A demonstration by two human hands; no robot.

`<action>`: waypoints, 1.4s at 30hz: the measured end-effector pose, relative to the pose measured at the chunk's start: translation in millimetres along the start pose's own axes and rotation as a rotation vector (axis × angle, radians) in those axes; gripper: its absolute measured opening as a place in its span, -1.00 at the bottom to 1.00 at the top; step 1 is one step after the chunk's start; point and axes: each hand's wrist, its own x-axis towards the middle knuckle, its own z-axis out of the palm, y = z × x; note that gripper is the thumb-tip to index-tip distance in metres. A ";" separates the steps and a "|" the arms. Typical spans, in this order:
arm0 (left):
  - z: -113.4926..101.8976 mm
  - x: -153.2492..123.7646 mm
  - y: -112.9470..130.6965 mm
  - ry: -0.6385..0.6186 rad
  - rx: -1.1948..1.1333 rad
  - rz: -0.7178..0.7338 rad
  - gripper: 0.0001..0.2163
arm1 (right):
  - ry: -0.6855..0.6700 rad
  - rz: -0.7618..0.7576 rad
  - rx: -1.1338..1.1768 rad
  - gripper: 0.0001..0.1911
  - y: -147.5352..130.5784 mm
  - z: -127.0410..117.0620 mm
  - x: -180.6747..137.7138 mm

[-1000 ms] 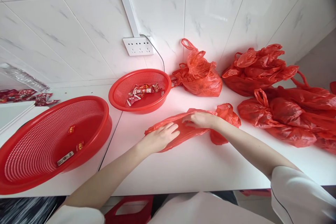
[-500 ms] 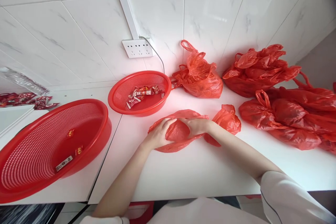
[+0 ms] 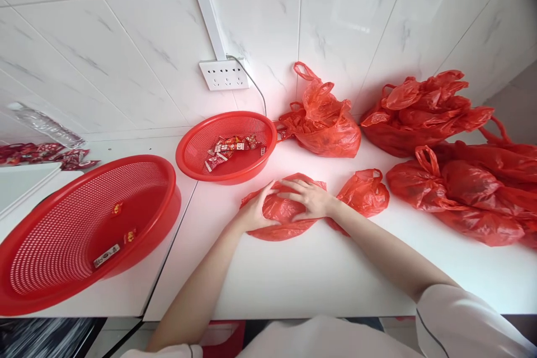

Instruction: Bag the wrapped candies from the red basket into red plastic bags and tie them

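Note:
A thin red plastic bag [image 3: 285, 227] lies low on the white table in front of me. My left hand [image 3: 254, 213] rests on its left side, thumb and fingers apart in a curve. Over the bag's right and upper part lies my right hand [image 3: 309, 198], palm down with fingers spread. Both hands touch the plastic, and the fingertips come close together near its top edge. Just right of my right hand sits a smaller red bag [image 3: 367, 193] with a loop handle, partly behind my forearm.
A round red basket [image 3: 184, 161] with wrapped snacks [image 3: 230, 147] stands behind. At left, a larger red basket [image 3: 50, 235] holds a few packets. Several filled red bags [image 3: 331, 128] line the back and right [image 3: 465, 179]. A power socket [image 3: 224, 74] is on the tiled wall.
My right hand has come out from the bag's mouth and now lies spread on top of it. The bag's round opening has flattened. The view has shifted slightly.

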 end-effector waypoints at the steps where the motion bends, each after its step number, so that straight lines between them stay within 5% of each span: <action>1: -0.3 1.0 0.5 0.020 -0.078 -0.012 0.03 | -0.017 0.078 0.044 -0.10 4.0 1.5 -0.8; 5: -5.5 11.3 5.3 0.234 -0.631 -0.186 -0.18 | -0.071 0.194 0.132 -0.04 13.4 6.0 -2.5; 9: -17.0 21.5 19.1 0.521 -1.185 -0.448 -0.20 | 0.005 0.140 -0.019 -0.26 9.2 7.8 -1.9; 15: -39.0 28.0 39.2 0.901 -1.330 -0.534 -0.47 | 0.223 0.144 -0.361 -0.55 -2.9 8.8 -3.8; 19: -49.0 29.4 38.2 0.852 -1.397 -0.500 -0.80 | 0.395 0.079 -0.398 -0.65 -14.6 -7.1 2.1; 27: -21.1 22.9 24.7 0.814 -1.208 -0.422 -0.94 | 0.668 0.539 0.024 -0.69 -45.7 -84.3 41.7; 36: 5.0 18.2 34.2 0.643 -1.107 -0.329 -0.93 | 0.455 0.466 0.075 -0.75 -35.4 -72.0 41.5; 42: 17.8 17.7 39.3 0.496 -1.083 -0.328 -0.71 | 0.316 0.411 -0.098 -0.52 -19.8 -54.0 36.5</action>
